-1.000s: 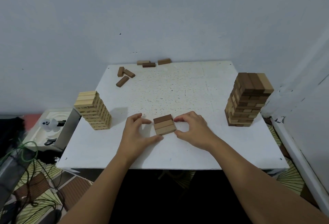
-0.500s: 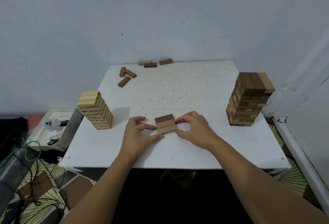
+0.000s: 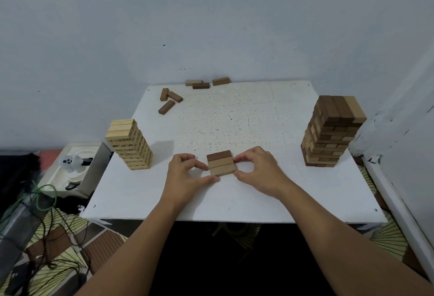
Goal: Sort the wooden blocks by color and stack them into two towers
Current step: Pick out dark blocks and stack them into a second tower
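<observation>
Near the front edge of the white table (image 3: pixel 234 117), three brown blocks (image 3: pixel 222 163) lie flat side by side as one square layer, their long axes running left to right. The left hand (image 3: pixel 185 176) pinches the layer's left ends between forefinger and thumb, and the right hand (image 3: pixel 258 171) pinches the right ends the same way, so the layer sits squarely between the two hands, equally near each. Both hands are curled onto the wood, touching it. This layer looks like the base of a darker tower. The light tower (image 3: pixel 129 146) stands to the left, well apart; the mixed tower (image 3: pixel 331 131), still holding both colours, stands far right. Loose blocks (image 3: pixel 171 100) lie at the back edge, beyond either hand, somewhat to the left.
</observation>
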A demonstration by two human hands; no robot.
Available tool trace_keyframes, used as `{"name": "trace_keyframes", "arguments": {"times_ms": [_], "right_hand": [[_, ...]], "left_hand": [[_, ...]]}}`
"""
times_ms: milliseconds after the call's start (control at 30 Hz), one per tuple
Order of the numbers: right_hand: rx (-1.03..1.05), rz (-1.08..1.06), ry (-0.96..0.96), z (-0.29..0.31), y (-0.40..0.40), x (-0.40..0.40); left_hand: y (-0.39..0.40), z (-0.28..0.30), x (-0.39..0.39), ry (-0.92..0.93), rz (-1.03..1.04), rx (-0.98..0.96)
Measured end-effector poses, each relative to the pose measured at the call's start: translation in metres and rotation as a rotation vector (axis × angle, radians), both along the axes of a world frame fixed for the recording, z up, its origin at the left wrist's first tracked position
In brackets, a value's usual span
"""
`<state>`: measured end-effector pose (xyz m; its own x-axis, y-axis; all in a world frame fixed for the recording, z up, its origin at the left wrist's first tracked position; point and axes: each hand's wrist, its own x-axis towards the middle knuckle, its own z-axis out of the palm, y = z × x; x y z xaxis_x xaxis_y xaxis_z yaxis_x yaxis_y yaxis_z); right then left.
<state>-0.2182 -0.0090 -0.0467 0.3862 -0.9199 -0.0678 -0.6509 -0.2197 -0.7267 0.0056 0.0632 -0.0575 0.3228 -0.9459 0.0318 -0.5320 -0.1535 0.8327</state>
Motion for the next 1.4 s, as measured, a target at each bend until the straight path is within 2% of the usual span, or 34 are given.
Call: {"name": "trace_keyframes", "arguments": {"times_ms": [133, 267, 600, 700, 800, 967, 1200, 1400], "right_hand": [[-0.009, -0.001, 0.005, -0.001, 0.0, 0.0], [-0.016, 0.003, 0.014, -0.001, -0.001, 0.0], [0.123, 0.193, 0.372, 0.031, -0.02, 0.009], [0.116, 0.222, 0.41, 0.037, -0.026, 0.012], [0.039, 0.239, 0.432, 0.039, -0.025, 0.014], [-0.207, 0.262, 0.481, 0.049, -0.023, 0.02], [-0.55, 0.279, 0.512, 0.108, -0.035, 0.021], [-0.607, 0.241, 0.548, 0.166, -0.045, -0.009]], "left_hand": [[0.0, 0.002, 0.001, -0.017, 0.002, -0.001], [-0.004, 0.009, 0.003, -0.038, -0.027, 0.082], [-0.013, 0.02, 0.003, -0.043, -0.091, 0.227], [-0.016, 0.021, 0.005, -0.06, -0.102, 0.246], [-0.018, 0.022, 0.006, -0.09, -0.117, 0.235], [-0.02, 0.032, 0.011, -0.12, -0.129, 0.143], [-0.025, 0.094, 0.018, -0.191, -0.156, -0.027], [-0.047, 0.138, -0.003, -0.211, -0.203, -0.142]]}}
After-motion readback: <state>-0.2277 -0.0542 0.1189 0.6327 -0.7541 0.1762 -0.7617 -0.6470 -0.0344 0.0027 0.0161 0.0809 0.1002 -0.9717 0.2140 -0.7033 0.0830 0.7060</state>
